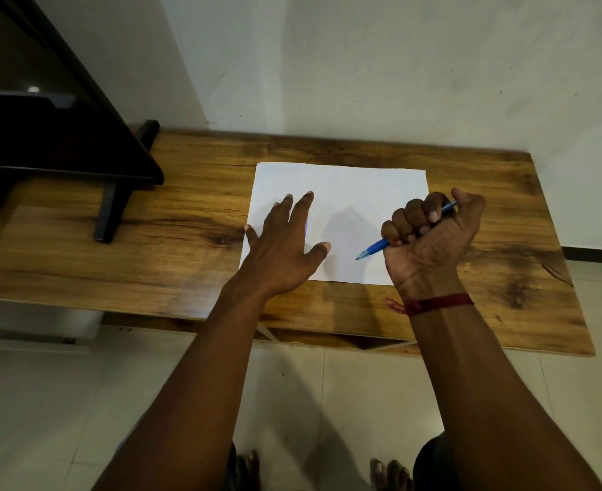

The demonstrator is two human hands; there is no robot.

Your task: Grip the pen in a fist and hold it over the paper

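Gripping a blue plastic ballpoint pen [377, 247] in a full fist, the right hand [434, 239] hovered over the near right corner of the white rectangular paper sheet [342, 193]; fingers curled tight round the barrel, thumb on top, tip pointed down-left just above the page. Pen cap end stuck out past the knuckles. Left hand [285, 249] lay flat on the sheet's near left part, fingers straight and spread wide, holding nothing, pinning the paper. Sheet looked blank, lying flat near the middle of the long wooden table [186, 242], far edge close to the wall.

Step, judged: paper steadied, pen poised, no mark made yet. Next move likely calls for lowering the tip to the page; the fist hold looks clumsy for fine strokes, so a shift to a finger pinch may be needed.

Table top: glossy brown wood grain with dark knots, thin slab. Paper matte, smooth, thin. Red thread band [434, 303] on the right wrist. Dark wooden stand [108, 207] on the table's left end. Pale tiled floor [44, 402], grey-white wall [398, 65], bare toes below.
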